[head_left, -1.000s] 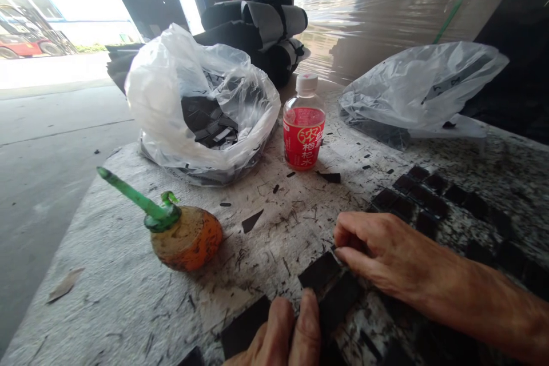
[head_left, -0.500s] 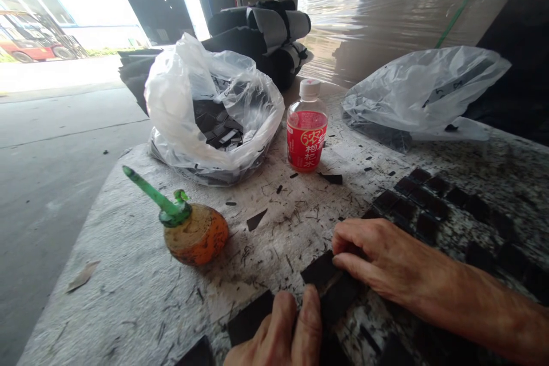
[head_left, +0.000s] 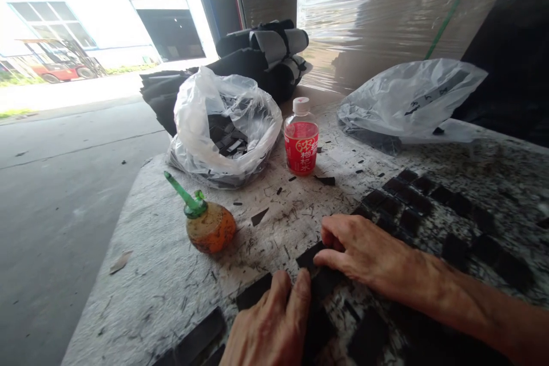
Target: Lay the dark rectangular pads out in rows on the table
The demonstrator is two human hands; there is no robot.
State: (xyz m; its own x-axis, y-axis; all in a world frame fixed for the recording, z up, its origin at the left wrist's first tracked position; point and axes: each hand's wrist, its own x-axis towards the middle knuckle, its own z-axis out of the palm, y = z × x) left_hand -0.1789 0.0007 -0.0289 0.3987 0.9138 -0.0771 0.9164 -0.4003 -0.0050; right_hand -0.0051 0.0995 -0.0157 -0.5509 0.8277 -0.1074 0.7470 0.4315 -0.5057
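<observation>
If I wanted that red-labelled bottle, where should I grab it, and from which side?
Probably around the label, from the near side: the bottle stands upright, a bag sits close on the left, and only flat scraps lie just in front.

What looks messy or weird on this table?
Dark scraps litter the table's pale, stained covering. The round bottle with the green spout looks grimy, with dark smears, unlike the cleaner red-labelled bottle.

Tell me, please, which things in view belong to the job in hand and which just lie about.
Apparently in the job:
black piece at the left hand and right hand
dark squares
bag of black pieces

Seemingly lying about:
red-labelled bottle
pale scrap
spouted bottle (role unclear)
</observation>
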